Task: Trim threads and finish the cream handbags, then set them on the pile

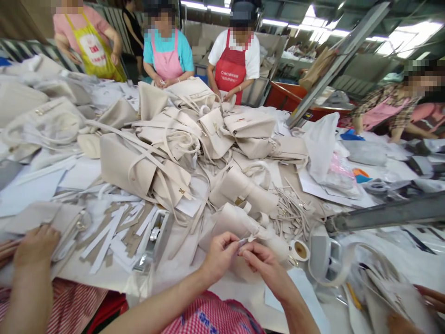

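Near the front edge of the table, my left hand and my right hand meet with thumbs and fingers pinched together. Between the fingertips is a small item, too small to make out, close to a beige bag. This bag lies just behind my hands. Another beige bag with a metal clasp rests farther back. A tape roll stands right of my right hand.
A large pile of beige bags covers the middle. Cut strips and a metal tape dispenser lie left; thin straps lie right. A co-worker's hand is at far left. A metal beam crosses the right.
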`<state>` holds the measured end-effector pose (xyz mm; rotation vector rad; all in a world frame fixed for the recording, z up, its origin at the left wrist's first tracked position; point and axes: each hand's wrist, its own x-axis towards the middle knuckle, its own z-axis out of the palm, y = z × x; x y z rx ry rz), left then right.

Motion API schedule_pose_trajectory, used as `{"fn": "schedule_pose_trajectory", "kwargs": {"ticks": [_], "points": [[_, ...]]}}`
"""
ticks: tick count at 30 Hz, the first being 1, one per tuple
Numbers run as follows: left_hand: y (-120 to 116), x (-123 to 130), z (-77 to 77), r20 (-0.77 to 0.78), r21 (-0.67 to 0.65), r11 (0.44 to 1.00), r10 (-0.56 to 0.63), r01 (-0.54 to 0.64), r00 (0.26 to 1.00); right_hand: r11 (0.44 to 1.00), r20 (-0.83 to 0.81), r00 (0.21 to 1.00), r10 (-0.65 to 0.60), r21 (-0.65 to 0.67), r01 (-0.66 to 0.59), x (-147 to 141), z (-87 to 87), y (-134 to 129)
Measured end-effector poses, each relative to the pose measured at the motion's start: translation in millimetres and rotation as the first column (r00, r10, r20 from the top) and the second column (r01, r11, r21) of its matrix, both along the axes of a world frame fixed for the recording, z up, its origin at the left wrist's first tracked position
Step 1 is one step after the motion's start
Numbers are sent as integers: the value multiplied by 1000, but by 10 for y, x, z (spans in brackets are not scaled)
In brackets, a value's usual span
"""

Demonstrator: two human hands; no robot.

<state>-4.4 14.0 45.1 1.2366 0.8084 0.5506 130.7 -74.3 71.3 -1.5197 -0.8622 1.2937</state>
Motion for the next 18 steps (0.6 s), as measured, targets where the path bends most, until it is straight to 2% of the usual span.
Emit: {"fn": "schedule_pose_trajectory", "kwargs": {"ticks": [4,14,16,18], "points": [[-6,-1,-62,21,-7,1000,-3,3,1000,995,-125,987,97,2,-97,19,47,-53],[-36,32,-111,69,-119,993,-4,12,998,998,-115,993,24,-61,-31,-23,16,-18],[-37,27,-102,94,-140,990,-3,16,996,998,-167,986,-19,-54,10,-40,-10,-38],[-36,24,-82,119,-165,986,4,16,993,997,-285,956,-64,-48,52,-55,-36,-66]]}}
